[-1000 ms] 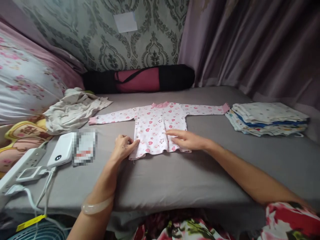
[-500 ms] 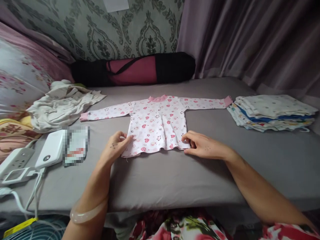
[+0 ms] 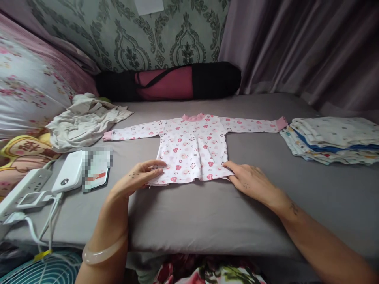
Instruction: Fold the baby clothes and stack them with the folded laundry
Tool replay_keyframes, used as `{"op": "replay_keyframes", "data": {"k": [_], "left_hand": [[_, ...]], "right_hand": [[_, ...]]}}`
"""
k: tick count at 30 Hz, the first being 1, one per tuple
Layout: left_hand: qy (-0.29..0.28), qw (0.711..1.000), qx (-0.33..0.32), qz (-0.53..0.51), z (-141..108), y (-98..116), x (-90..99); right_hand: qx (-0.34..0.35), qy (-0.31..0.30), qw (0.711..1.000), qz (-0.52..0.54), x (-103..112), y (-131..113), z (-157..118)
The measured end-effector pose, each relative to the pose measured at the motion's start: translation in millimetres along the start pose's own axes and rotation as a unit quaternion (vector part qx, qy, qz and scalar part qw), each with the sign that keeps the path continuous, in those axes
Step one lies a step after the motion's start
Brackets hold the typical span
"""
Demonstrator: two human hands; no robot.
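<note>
A small long-sleeved shirt (image 3: 192, 154), white with pink hearts and flowers, lies spread on the grey bed sheet (image 3: 204, 217). Its pink collar points away from me and both sleeves stretch out sideways. At the lower left side of the shirt rests my left hand (image 3: 139, 177), thumb and index finger stretched out and apart on the cloth; its other fingers are partly hidden. My right hand (image 3: 251, 179) grips the lower right corner, with the hem between thumb and fingers. The fabric shows a few lengthwise creases near the middle.
Folded clothes (image 3: 334, 138) are stacked by the right cuff. On the left lie a crumpled cream garment (image 3: 79, 124), a white power bank (image 3: 68, 171), a blurred-out flat item (image 3: 97, 169) and a power strip (image 3: 28, 189) with cables. A long black-and-red bag (image 3: 166, 83) lies along the wall.
My left thumb and index finger have straightened and spread on the shirt. My right fingers have shifted, now closing on the hem corner. The whole view has swung slightly left.
</note>
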State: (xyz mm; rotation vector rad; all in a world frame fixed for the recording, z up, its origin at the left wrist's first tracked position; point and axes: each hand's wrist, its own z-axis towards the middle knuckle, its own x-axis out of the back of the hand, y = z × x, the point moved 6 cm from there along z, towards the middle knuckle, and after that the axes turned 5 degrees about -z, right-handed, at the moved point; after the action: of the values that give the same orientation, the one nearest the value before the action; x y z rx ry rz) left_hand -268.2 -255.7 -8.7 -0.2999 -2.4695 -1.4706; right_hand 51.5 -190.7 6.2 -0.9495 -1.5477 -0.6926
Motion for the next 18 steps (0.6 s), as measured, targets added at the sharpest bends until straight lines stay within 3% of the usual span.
{"op": "replay_keyframes", "data": {"k": [6, 11, 18], "left_hand": [[0.035, 0.999, 0.003, 0.015, -2.6, -3.4, 16.4], [0.026, 1.0, 0.004, 0.015, -4.2, -2.1, 15.8], [0.011, 1.0, -0.001, 0.029, 0.2, -9.4, 16.8]], "right_hand": [[-0.061, 0.058, 0.996, -0.032, 25.2, 25.0, -9.9], [0.02, 0.013, 0.999, -0.037, 11.7, 14.3, -9.0], [0.027, -0.02, 0.999, -0.011, 11.8, 16.7, -6.7]]}}
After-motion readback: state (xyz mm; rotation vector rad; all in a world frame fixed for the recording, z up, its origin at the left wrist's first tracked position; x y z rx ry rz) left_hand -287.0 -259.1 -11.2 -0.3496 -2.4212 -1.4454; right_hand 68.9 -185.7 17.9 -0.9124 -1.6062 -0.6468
